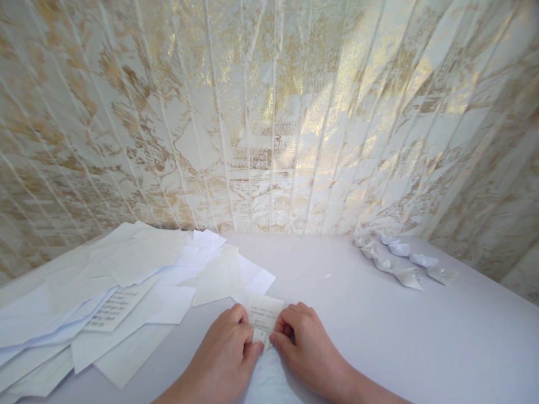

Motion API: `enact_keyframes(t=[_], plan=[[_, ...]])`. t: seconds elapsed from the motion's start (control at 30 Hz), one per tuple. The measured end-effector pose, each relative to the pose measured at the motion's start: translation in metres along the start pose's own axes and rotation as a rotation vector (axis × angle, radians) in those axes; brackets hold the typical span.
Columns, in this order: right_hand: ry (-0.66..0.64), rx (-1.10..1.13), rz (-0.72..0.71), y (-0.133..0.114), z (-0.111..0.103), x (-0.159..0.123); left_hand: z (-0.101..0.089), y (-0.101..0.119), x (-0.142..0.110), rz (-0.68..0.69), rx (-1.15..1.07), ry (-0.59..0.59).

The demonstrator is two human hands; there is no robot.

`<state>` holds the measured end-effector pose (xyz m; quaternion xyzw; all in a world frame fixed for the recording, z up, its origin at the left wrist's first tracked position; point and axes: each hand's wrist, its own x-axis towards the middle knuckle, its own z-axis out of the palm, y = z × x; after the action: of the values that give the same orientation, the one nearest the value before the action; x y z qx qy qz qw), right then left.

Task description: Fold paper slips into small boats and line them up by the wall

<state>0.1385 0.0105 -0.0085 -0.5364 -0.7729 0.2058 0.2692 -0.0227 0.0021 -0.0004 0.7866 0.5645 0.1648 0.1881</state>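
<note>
A small printed sheet of paper (266, 307) lies between my hands near the table's front edge, with its near end folded over. My left hand (229, 348) pinches its left side, the thumb pressing on the folded part. On the opposite side my right hand (305, 345) grips the paper's edge between thumb and curled fingers. Lines of small print show on the upper part of the sheet. The fingers cover both its side edges.
Many loose paper sheets (138, 258) lie in an overlapping pile on the left. At the back right stand several small folded paper boats (385, 262) in two rows. A tiny paper scrap (327, 275) rests on the white table (400, 342). Behind it rises a gold-patterned wall covering (269, 123).
</note>
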Motion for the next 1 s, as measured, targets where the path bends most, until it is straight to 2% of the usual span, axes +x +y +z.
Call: enact_keyframes(t=[1.0], plan=[[0.005, -0.009, -0.017, 0.0014, 0.0003, 0.0015, -0.0011, 0.0021, -0.0027, 0.020, 0.056, -0.024]])
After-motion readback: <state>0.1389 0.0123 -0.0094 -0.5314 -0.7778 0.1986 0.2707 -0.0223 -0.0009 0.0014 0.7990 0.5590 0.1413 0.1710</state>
